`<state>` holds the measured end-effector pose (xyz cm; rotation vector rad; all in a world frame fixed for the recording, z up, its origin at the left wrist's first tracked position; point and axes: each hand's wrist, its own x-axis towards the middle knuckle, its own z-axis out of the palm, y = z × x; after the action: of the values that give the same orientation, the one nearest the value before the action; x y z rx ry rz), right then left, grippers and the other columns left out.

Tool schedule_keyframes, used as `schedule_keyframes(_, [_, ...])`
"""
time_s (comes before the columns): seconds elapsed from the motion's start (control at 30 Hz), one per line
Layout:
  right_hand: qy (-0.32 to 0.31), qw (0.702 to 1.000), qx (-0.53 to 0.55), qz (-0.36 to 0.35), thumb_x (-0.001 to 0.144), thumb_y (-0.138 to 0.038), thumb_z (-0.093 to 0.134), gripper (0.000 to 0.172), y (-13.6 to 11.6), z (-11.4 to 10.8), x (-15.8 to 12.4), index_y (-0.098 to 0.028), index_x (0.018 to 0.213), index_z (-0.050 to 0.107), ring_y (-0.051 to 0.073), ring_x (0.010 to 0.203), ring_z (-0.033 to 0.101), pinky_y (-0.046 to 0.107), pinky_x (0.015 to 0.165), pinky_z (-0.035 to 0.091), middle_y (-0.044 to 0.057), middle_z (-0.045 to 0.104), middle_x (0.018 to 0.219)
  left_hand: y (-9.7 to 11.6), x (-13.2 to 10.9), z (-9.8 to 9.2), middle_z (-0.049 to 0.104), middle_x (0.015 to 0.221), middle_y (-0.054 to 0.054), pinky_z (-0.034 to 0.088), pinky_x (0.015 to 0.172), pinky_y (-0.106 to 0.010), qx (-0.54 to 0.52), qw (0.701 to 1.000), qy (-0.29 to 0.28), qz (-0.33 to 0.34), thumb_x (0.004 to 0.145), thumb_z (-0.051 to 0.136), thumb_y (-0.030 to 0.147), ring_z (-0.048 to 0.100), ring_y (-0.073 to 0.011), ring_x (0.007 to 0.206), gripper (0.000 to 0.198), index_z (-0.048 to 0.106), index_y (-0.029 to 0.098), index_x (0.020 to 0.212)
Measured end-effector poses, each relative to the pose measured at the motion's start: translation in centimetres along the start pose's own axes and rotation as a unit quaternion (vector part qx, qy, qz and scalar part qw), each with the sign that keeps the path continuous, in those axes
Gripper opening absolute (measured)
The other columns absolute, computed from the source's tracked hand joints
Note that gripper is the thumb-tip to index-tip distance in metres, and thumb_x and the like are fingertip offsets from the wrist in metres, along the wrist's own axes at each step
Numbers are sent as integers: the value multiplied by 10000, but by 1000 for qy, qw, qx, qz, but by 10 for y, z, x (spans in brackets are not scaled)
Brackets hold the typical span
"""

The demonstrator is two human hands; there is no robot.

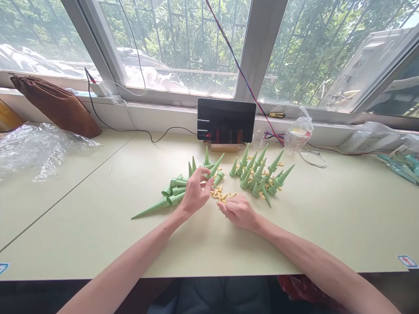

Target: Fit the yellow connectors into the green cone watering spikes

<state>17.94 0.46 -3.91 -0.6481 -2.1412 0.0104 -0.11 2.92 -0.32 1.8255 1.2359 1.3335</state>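
Fingers of my left hand are closed round a green cone whose tip points up and right. My right hand is curled with its fingertips pinched at the near edge of a small pile of yellow pieces; what they hold, if anything, is too small to make out. Left of my left hand lie several loose green cones, and one long green cone points left. To the right, a cluster of upright green cones has yellow pieces sticking out of it.
A black tablet stands on a brown support by the window sill. Clear plastic wrap and a brown bag are at the left. A plastic-wrapped cup and a coiled white cable sit behind the right cluster.
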Motion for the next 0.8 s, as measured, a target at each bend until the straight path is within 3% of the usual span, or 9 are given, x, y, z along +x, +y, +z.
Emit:
schedule_keyframes(0.17, [-47, 998, 25, -33, 1027, -227, 388, 497, -10, -2, -1, -203, 543, 280, 85, 434, 203, 269, 472, 174, -66, 268, 467, 5, -3, 3, 570, 832, -8, 615, 642, -328, -121, 992, -19, -41, 893, 601, 338, 700, -183, 720, 208, 467, 209, 986])
schedule_keyframes(0.43, [-138, 989, 54, -5, 1045, -274, 293, 479, -17, -5, 0, -209, 571, 329, 92, 428, 265, 254, 476, 226, -61, 282, 485, 13, -2, 3, 548, 1117, -68, 625, 709, -348, -205, 974, 4, -100, 831, 668, 360, 708, -159, 751, 302, 479, 198, 1002])
schedule_keyframes(0.67, [-135, 990, 29, 34, 995, -283, 413, 376, -10, 0, -1, -206, 630, 370, 90, 441, 256, 249, 464, 192, -71, 291, 496, 12, -3, 3, 565, 1199, -107, 606, 718, -333, -208, 970, -6, -128, 806, 709, 362, 718, -174, 753, 382, 561, 179, 1108])
schedule_keyframes(0.8, [-102, 994, 30, 28, 995, -267, 408, 394, -7, 0, -1, -201, 608, 372, 84, 434, 264, 252, 464, 188, -66, 331, 480, 11, -2, 3, 680, 1023, -100, 589, 697, -344, -212, 963, -7, -167, 776, 739, 387, 732, -235, 782, 451, 568, 156, 1124])
